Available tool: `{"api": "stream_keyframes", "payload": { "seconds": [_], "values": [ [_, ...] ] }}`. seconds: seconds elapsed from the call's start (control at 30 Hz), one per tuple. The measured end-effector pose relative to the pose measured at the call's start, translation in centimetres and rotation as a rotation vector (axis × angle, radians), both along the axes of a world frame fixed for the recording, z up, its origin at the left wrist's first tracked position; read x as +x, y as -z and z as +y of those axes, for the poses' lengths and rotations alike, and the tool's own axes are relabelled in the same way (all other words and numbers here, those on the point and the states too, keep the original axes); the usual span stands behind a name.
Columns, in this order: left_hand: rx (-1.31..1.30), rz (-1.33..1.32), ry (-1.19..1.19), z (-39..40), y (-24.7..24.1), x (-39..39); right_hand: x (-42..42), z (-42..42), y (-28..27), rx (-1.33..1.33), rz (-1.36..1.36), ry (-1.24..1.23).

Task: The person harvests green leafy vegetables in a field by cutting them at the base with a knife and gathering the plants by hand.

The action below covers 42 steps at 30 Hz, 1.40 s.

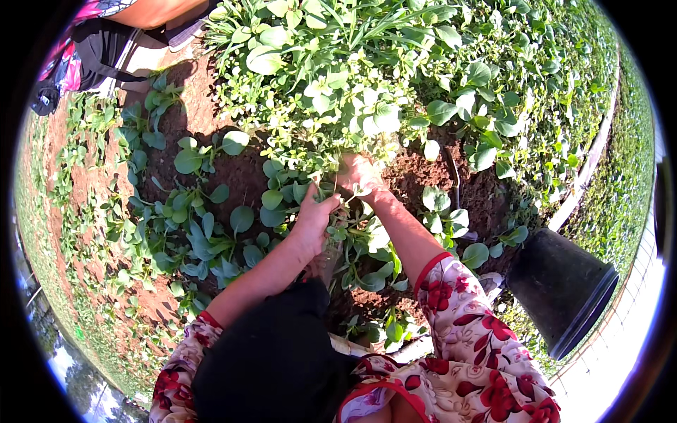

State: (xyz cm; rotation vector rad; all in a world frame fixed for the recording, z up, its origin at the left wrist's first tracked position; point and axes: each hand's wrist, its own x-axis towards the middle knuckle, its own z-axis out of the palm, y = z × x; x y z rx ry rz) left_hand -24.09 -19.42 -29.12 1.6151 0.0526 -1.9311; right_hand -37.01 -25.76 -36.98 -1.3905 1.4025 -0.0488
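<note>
My left hand (314, 217) is closed around thin green weed stems (338, 196) in the middle of the vegetable bed. Just beyond it to the right, my right hand (362, 172) reaches into a dense clump of small-leaved weeds (296, 124); leaves and glare hide its fingertips. Broad-leaved seedlings (272, 199) grow close by my left hand. Under my right forearm stand more leafy seedlings (376, 238), partly covered by the arm. Reddish-brown soil (418, 172) shows to the right of my right hand.
A black plastic bucket (560, 291) is at the right, beside a pale border strip (587, 174). Wire fencing (608, 343) runs along the right rim. Part of another person (153, 13) and a black bag (100, 47) appear at upper left. Seedling rows (201, 243) extend leftward.
</note>
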Motion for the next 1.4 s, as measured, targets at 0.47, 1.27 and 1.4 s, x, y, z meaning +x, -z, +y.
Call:
{"api": "stream_keyframes", "payload": {
  "seconds": [0.47, 1.27, 1.4],
  "values": [
    [0.068, 0.023, 0.074, 1.7, 0.3, 0.6, 0.6, 1.9, 4.1, -0.244, 0.181, -0.053],
    [0.036, 0.523, -0.173, 1.0, 1.1, 1.4, -1.4, 6.4, -10.5, -0.093, -0.607, 0.446],
    [0.132, 0.935, -0.157, 1.7, 2.2, 0.4, -0.7, 7.7, -13.4, -0.375, -0.011, -0.223]
  ]
}}
